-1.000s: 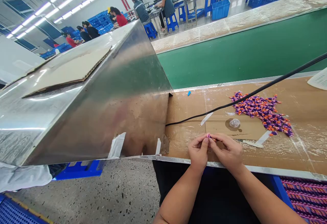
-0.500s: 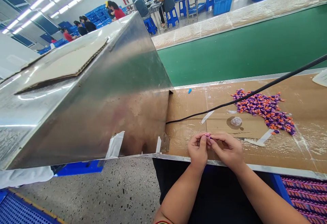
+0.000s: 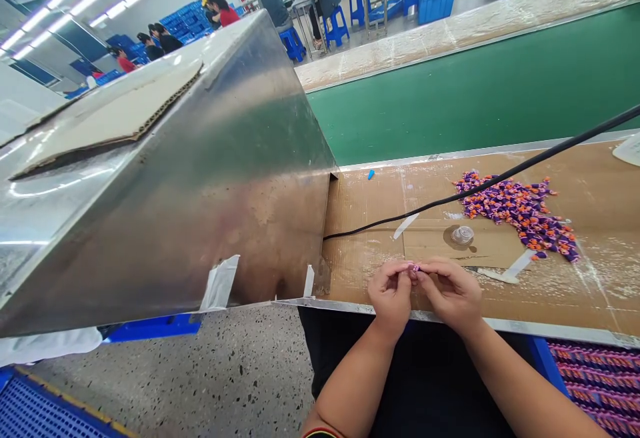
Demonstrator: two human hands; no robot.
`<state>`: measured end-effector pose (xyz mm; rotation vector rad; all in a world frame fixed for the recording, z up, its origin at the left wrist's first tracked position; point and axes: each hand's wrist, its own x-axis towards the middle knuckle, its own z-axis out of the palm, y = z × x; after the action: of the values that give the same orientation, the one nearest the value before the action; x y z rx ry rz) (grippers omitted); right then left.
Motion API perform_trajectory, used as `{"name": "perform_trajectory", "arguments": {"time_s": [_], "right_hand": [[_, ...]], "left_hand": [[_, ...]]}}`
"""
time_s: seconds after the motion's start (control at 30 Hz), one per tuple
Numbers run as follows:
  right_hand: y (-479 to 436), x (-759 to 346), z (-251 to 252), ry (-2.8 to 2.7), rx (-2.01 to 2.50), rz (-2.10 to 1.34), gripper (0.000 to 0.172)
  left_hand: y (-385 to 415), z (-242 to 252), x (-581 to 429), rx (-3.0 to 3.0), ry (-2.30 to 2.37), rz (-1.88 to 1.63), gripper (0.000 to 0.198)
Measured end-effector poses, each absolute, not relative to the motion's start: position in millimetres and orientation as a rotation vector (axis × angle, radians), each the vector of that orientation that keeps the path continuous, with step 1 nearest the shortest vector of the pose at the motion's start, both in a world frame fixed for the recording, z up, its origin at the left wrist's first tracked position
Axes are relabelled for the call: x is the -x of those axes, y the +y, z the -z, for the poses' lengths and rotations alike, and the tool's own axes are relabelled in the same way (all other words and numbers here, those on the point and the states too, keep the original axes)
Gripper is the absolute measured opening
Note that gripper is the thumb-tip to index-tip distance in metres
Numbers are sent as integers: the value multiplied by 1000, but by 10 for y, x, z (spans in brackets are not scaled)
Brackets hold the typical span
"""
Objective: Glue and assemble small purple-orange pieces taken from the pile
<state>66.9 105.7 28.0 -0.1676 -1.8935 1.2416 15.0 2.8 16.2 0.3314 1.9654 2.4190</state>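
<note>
My left hand (image 3: 393, 291) and my right hand (image 3: 451, 291) meet over the near edge of the cardboard-covered bench. Between their fingertips they pinch a small pink and purple piece (image 3: 415, 269), mostly hidden by the fingers. Both hands are closed on it. Behind my right hand, a heap of small purple, pink and orange pieces (image 3: 515, 208) lies on the bench. A little clear round container (image 3: 462, 235) stands on a taped cardboard sheet (image 3: 490, 251). Beside my right hand lies a thin blade-like tool with a pale handle (image 3: 495, 277).
A black cable (image 3: 480, 187) crosses above the bench. At left stands a large metal housing (image 3: 240, 191). Beyond the bench runs a green conveyor belt (image 3: 475, 91). A blue crate of similar coloured pieces (image 3: 595, 385) sits low right. Several people work in the background.
Both hands have shifted very slightly to the right, still pinching the small piece, which sits turned a little between the fingertips. The view has tilted slightly.
</note>
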Motion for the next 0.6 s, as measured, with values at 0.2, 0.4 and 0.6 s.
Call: {"name": "perform_trajectory", "arguments": {"time_s": [0.2, 0.4, 0.6], "right_hand": [[1085, -667, -266, -1827, 132, -1278, 9], [1097, -669, -291, -1889, 91, -1215, 14], [1098, -689, -236, -1901, 116, -1214, 10]], "left_hand": [[-26, -187, -99, -996, 2273, -2362, 15], [-32, -238, -88, -1055, 2280, -2339, 12], [-3, -228, -98, -1003, 2268, -2376, 10]]}}
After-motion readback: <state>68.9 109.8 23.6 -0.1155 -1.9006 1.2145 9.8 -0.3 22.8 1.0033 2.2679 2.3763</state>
